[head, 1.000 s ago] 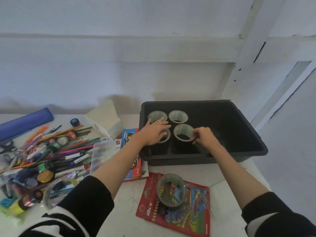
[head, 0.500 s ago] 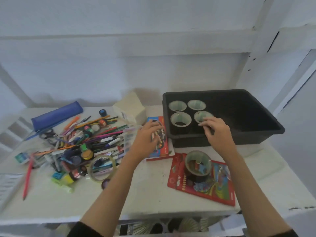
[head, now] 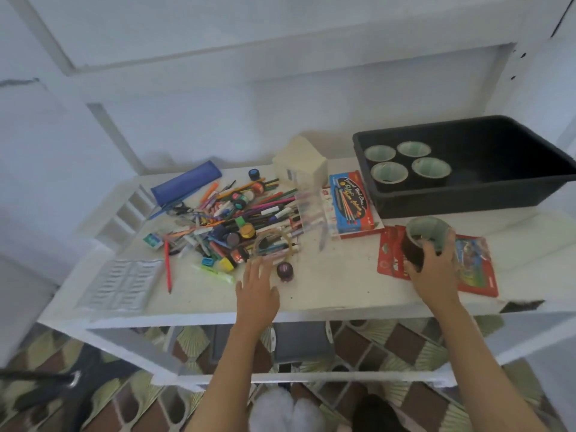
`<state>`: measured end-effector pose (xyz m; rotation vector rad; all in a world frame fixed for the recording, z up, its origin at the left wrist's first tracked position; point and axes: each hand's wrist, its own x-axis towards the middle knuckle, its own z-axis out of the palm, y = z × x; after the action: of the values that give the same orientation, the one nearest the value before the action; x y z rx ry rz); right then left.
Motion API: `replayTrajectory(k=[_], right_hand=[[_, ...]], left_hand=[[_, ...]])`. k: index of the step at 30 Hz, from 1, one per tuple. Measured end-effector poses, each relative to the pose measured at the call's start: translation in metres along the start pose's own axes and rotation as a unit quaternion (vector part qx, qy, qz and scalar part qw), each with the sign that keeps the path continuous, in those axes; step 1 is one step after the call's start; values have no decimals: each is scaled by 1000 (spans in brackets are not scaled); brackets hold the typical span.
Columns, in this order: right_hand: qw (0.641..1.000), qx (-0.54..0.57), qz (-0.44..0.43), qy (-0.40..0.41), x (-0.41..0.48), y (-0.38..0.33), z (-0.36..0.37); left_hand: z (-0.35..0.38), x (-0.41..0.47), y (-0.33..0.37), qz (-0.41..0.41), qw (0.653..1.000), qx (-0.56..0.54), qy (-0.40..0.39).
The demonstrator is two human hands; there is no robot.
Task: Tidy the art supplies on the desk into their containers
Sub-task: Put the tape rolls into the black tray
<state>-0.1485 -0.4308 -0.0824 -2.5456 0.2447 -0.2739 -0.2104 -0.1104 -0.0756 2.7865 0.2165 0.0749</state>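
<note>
Art supplies (head: 246,219) are heaped on the left half of the white desk (head: 336,285): pens, pencils, markers and small paint pots, with a clear ring of tape (head: 274,243) at the near edge of the heap and a small dark pot (head: 285,271) just beside it. A dark roll of tape (head: 425,238) is grasped by the right hand (head: 434,269), with the fingers wrapped round its near side, above a red packet (head: 467,263) lying on the desk. The left hand (head: 257,289) is held open and flat, fingers spread, close to the clear ring, with nothing gripped. At the back right, four rolls of tape (head: 408,163) are set upright in a square in the left end of a black tub (head: 511,194); the rest of the tub is bare. A blue pencil case (head: 186,182) is lying closed behind the heap, and a box of coloured pencils (head: 352,204) is lying between heap and tub.
</note>
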Motion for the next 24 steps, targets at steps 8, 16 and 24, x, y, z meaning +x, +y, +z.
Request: replayTrajectory(k=[8, 16, 24], right_hand=[[999, -10, -13, 49, -4, -5, 0], [997, 5, -39, 61, -1, 0, -1], [990, 43, -72, 111, -8, -2, -11]], left_hand=[[9, 15, -14, 13, 999, 21, 45], [1, 31, -2, 14, 992, -70, 103], [-26, 37, 30, 68, 967, -157, 189]])
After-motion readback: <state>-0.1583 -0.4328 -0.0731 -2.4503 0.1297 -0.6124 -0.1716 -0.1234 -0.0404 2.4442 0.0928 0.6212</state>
